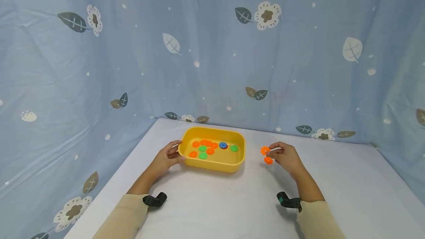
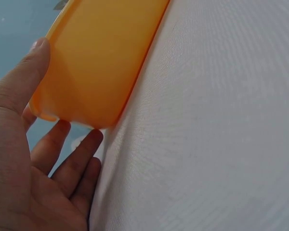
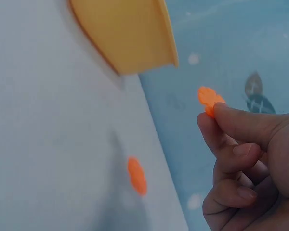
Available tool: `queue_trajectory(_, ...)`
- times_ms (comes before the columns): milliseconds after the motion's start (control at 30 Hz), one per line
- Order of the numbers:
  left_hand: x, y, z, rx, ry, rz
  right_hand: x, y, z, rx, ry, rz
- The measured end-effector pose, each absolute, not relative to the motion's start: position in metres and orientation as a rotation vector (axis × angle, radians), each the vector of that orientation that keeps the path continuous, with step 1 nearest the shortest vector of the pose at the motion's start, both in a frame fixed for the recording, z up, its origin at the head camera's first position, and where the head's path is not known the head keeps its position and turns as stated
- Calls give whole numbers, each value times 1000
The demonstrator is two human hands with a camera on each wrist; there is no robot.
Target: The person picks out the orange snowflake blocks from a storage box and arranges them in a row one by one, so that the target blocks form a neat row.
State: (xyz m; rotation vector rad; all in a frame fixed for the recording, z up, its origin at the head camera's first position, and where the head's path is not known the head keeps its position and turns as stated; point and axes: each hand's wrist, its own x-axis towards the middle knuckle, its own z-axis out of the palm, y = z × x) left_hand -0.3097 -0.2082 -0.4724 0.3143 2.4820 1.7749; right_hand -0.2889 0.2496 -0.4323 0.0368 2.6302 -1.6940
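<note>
My left hand holds the left end of a yellow plastic basin. In the left wrist view its thumb lies against one basin wall and its fingertips touch the adjoining end. Between thumb and forefinger my right hand pinches an orange flower-shaped plastic piece, raised off the table to the right of the basin. Below it a second orange flower-shaped piece lies on the table. Inside the basin are several orange pieces, green pieces and a blue piece with red showing beneath it.
A white cloth covers the table. Behind and beside it hangs a blue curtain with printed leaves and flowers. A black wrist-worn device sits on the left wrist, and another device on the right.
</note>
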Motion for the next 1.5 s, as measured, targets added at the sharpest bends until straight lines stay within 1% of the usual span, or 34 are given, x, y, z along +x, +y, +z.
queue_trajectory(200,-308,-211,-469,330,2464,1792,-289,268,-438,71,2645,-1687)
queue_trajectory(400,-299,-208,-452,335,2444,1794,-290,281,-446,87,2757,-1537)
queue_trajectory(633,-309,-210,-474,356,2475,1793,-285,295,-462,71,2878,-1358)
queue_trajectory(833,-305,-208,-475,308,2457,1802,-285,297,-470,94,2881,-1334)
queue_trajectory(1100,-299,-202,-459,301,2436,1789,-283,296,-469,120,2947,-1237)
queue_trajectory(1500,-308,-206,-474,322,2474,1805,-285,294,-464,233,2963,-1090)
